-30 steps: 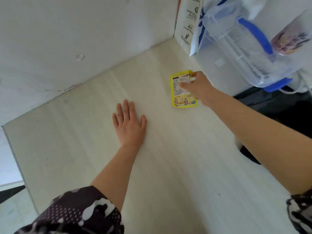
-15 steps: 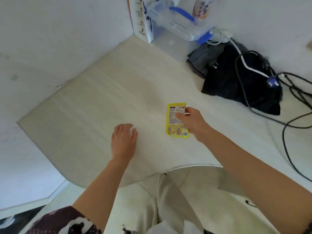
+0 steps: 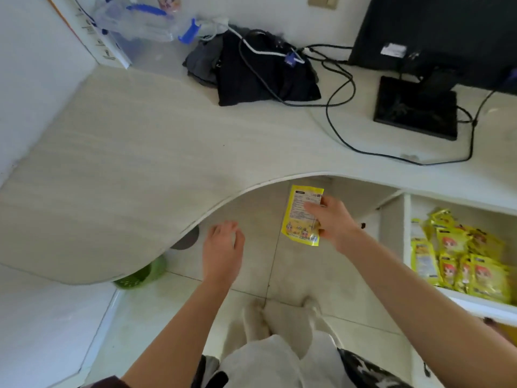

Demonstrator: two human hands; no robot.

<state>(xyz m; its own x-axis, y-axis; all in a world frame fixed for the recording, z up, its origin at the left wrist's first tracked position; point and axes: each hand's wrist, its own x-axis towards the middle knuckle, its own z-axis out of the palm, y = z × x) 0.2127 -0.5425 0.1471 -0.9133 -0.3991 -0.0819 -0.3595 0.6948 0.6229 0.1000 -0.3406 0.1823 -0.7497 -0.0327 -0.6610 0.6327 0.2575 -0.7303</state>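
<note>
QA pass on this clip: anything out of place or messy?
Dark clothes lie bunched on the desk, cables draped over them. Yellow packets heaped loosely in the side compartment. Packet in right hand looks intact.

R hand (image 3: 334, 222) pinches yellow packet (image 3: 300, 217) in air just off curved desk edge (image 3: 223, 203); L hand (image 3: 222, 245) loose, holds nothing; more yellow packets (image 3: 461, 261) in shelf at right; black bag (image 3: 263, 71) & cables (image 3: 335, 119) on desk

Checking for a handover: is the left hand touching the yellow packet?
Apart. The head view shows bare floor tile between the left hand and the yellow packet, which only the right hand pinches.
</note>
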